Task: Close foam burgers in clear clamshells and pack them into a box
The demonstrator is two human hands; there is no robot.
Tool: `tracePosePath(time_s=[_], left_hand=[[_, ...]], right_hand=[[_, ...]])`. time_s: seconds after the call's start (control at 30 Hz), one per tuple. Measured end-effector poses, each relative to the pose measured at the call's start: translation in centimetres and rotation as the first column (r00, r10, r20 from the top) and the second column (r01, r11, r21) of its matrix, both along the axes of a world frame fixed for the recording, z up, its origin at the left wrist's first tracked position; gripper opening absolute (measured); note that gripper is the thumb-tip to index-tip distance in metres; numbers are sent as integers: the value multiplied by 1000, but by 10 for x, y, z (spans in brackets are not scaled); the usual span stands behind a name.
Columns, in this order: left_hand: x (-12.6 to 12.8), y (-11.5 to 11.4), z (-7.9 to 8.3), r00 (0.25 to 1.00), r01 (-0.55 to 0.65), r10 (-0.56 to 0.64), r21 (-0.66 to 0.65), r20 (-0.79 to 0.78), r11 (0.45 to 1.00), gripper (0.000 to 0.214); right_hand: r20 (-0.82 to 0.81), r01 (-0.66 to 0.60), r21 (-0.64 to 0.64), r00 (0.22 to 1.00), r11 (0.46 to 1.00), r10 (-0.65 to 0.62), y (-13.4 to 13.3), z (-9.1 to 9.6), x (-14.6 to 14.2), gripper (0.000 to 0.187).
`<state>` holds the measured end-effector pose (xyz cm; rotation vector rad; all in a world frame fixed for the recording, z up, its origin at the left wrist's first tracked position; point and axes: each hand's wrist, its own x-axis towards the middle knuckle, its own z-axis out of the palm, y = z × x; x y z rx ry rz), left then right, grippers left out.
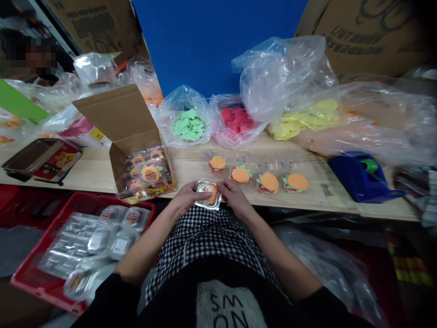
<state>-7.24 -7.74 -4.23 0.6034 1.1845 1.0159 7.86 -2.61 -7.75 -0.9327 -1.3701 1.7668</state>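
Between my hands, at the table's front edge, is a small clear plastic clamshell box (208,197) with an orange, burger-shaped piece inside. My left hand (185,197) grips its left side, the thumb lying across the top. At the right edge, the fingers of my right hand (233,195) pinch the rim. Just beyond, several open clear clamshells stand in a row, each with a layered toy-like burger (268,182) of orange, green and red pieces. To the left, an open cardboard box (136,123) holds several packed burger clamshells (151,174).
Behind the row are plastic bags of green pieces (189,125), red pieces (236,119) and yellow pieces (307,119). A blue tape dispenser (355,180) stands at right. Lower left, a red crate (36,280) holds clear clamshells. A person (43,57) is at the far left.
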Motion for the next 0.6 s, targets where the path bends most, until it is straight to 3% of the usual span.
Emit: tracePosePath(time_s=[0.2, 0.3, 0.37, 0.47, 0.6], left_hand=[[3, -1, 2, 1000, 5, -5, 45, 7, 999, 47], [2, -4, 7, 997, 38, -31, 95, -72, 995, 46], [1, -9, 9, 981, 85, -62, 121, -182, 989, 51], [5, -21, 6, 909, 224, -148, 159, -389, 961, 58], [14, -47, -12, 682, 450, -244, 133, -690, 883, 60]], right_hand=[[-26, 40, 44, 999, 998, -39, -3, -3, 2, 31], [87, -71, 163, 995, 984, 58, 1, 3, 9, 30], [213, -203, 301, 967, 932, 141, 4, 10, 16, 31], [405, -419, 447, 883, 791, 238, 3, 19, 24, 29], [519, -630, 438, 760, 642, 391, -16, 12, 31, 26]])
